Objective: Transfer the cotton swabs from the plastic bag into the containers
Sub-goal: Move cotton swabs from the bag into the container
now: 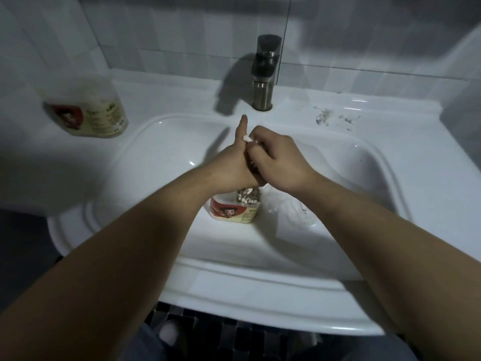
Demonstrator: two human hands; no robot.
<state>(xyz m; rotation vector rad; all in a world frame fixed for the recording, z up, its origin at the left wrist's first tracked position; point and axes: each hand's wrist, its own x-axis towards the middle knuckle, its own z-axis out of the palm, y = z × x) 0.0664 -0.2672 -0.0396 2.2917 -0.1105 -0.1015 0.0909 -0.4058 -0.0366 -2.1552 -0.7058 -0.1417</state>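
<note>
A cotton swab [246, 138] is pinched in the right hand [276, 162], just below the tap [264, 74]. The left hand [234, 162] lies against the right hand, thumb up (its fingers are hidden, so I cannot tell its grip). A container [234, 209] of swabs stands in the sink [156, 152] further below the tap, and a second container [88, 110] sits left of the tap.

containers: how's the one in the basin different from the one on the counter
The basin container stands under the left hand and right hand, packed with cotton swabs; the counter container sits untouched left of the tap, contents unclear. Both bear the same red-and-cream label.
</note>
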